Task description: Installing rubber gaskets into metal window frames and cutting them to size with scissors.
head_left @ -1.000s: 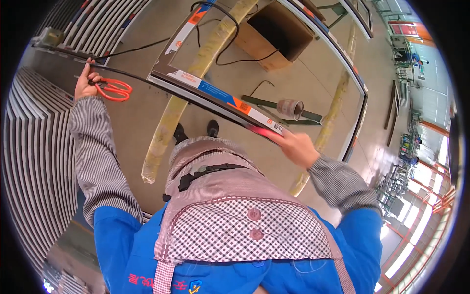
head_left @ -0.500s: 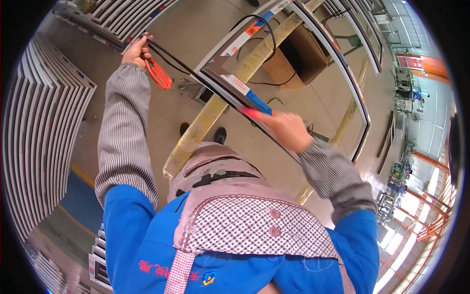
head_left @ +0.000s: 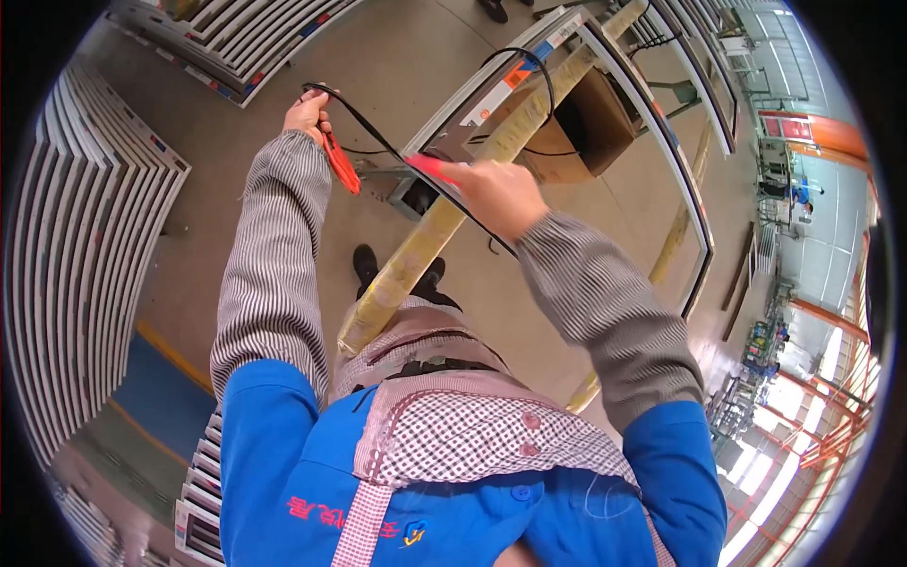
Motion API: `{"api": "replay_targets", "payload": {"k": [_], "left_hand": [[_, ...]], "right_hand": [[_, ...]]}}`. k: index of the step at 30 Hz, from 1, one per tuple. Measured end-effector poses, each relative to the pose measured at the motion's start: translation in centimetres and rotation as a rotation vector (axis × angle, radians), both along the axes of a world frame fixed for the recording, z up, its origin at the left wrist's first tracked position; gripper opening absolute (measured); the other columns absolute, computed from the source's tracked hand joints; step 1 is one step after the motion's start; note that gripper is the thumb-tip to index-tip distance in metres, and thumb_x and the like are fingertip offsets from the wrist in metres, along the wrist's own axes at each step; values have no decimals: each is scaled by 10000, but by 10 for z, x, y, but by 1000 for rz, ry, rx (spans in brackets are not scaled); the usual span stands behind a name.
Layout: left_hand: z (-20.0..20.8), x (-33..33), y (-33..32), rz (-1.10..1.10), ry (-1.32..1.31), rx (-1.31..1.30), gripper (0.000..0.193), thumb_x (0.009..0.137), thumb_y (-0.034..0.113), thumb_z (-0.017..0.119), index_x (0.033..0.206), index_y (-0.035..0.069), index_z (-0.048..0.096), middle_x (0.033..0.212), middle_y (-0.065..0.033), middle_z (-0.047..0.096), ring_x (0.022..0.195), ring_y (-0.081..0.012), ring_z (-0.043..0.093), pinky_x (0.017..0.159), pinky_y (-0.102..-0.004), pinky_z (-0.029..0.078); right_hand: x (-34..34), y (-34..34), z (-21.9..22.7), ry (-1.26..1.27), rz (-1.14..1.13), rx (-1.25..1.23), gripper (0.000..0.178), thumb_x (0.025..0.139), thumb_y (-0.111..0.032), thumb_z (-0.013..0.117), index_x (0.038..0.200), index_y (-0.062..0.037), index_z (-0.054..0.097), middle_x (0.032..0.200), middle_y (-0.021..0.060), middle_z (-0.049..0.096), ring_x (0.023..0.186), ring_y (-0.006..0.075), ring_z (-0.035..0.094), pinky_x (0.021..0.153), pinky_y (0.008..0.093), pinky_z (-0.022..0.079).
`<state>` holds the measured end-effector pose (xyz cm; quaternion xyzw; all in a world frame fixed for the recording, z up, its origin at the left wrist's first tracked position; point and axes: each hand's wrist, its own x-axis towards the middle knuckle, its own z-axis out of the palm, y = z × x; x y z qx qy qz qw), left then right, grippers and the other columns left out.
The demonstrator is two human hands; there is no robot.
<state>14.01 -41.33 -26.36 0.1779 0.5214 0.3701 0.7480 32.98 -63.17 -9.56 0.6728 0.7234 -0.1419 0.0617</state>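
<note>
A window frame (head_left: 667, 140) lies ahead of me on padded supports. My left hand (head_left: 308, 115), left of the frame, is closed around a black rubber strip (head_left: 357, 113) and a red-handled tool (head_left: 338, 163), whose kind I cannot make out. From that hand the strip runs taut to the frame's near edge. My right hand (head_left: 503, 197) is closed on a red tool (head_left: 431, 166), its tip at the near edge where the strip meets the frame. Most of that tool is hidden by my fingers.
A yellow-wrapped support bar (head_left: 406, 263) passes under the frame toward my apron. An open cardboard box (head_left: 557, 156) stands on the floor beyond it. Stacked frames (head_left: 90, 246) line the left, with another stack (head_left: 236, 47) at far left. A person's shoes (head_left: 493, 9) show at the top.
My right hand has slid left and away from me along the frame's near edge with the red tool. The left hand has come right, nearer the frame, still holding the strip.
</note>
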Motion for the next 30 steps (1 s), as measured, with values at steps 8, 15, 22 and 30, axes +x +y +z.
{"api": "replay_targets", "payload": {"k": [8, 15, 22, 30], "left_hand": [[-13, -37, -34, -279, 11, 43, 289, 910, 167, 476, 1190, 102, 502, 1013, -26, 609, 503, -45, 343, 414, -198, 305], [-59, -164, -115, -163, -19, -143, 341, 911, 191, 462, 1243, 109, 463, 1145, -50, 577, 471, -40, 271, 402, -181, 279], [-69, -279, -246, 149, 372, -507, 336, 890, 210, 519, 1211, 119, 478, 1139, -51, 586, 442, -46, 295, 370, -193, 295], [-14, -299, -250, 53, 273, -375, 286, 916, 209, 479, 1191, 131, 471, 1110, -41, 592, 464, -44, 316, 404, -191, 310]], "right_hand": [[26, -54, 7, 19, -21, 12, 381, 801, -116, 499, 1121, -306, 576, 696, 105, 585, 660, 296, 591, 580, 418, 470], [141, -273, 32, -129, -205, -212, 393, 765, -115, 542, 1107, -299, 598, 687, 88, 582, 610, 290, 585, 544, 409, 470], [205, -462, 37, -262, -530, -440, 383, 761, -104, 560, 1123, -222, 600, 766, 122, 627, 656, 262, 606, 582, 381, 479], [64, -329, -2, 1074, -1004, -57, 436, 852, -92, 527, 1277, -39, 446, 804, 15, 573, 603, 61, 498, 517, 208, 430]]}}
